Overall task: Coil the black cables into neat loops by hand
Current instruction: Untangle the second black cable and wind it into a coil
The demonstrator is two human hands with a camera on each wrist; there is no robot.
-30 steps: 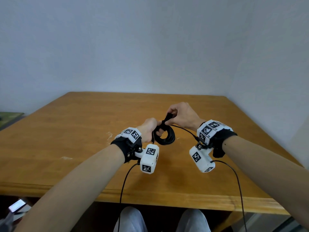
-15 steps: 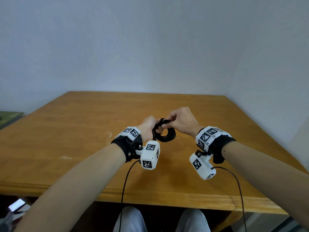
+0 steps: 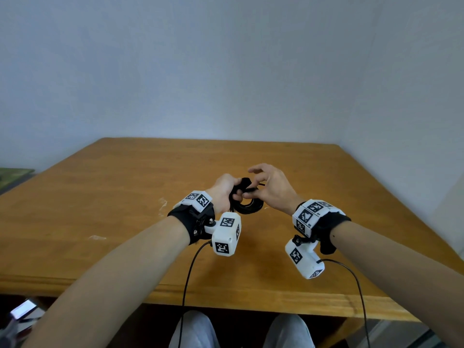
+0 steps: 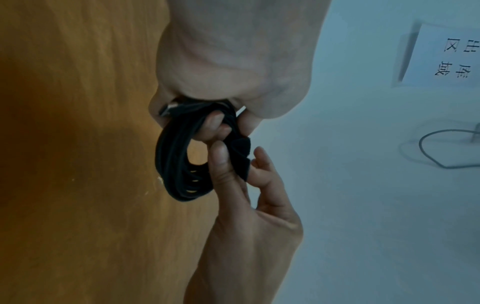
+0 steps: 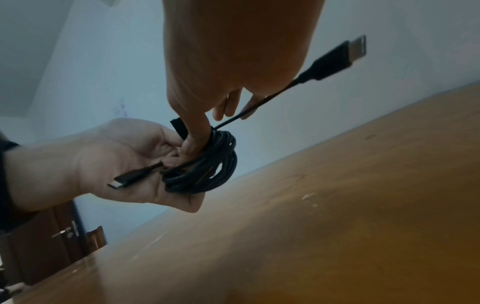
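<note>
Coiled black cable (image 3: 247,205) hung above the wooden table (image 3: 100,197), near its middle, bunched into several tight loops in your left hand (image 3: 223,190). Your left fingers were curled round one side of the coil, with the small plug end (image 5: 122,182) poking out across your palm. Your right hand (image 3: 270,189) sat just beside the coil: its thumb (image 4: 221,162) pressed a black fabric strap (image 4: 240,158) against the loops, while the other right fingers were spread and relaxed, holding nothing that I could see. The larger plug (image 5: 340,56) stuck out free past your right hand on a short straight tail. Risk, as I judged it, lay in that strap: with only a thumb pinning it, it could have slipped off before it closed on itself, and the loops could have sprung apart. The loose tail could also have dragged a loop out if it had caught on your fingers. Compared with a second earlier, your right hand had opened; then it had pinched the strap upright above the coil, and now the strap lay down against the loops, with both hands a little lower towards the table.
</note>
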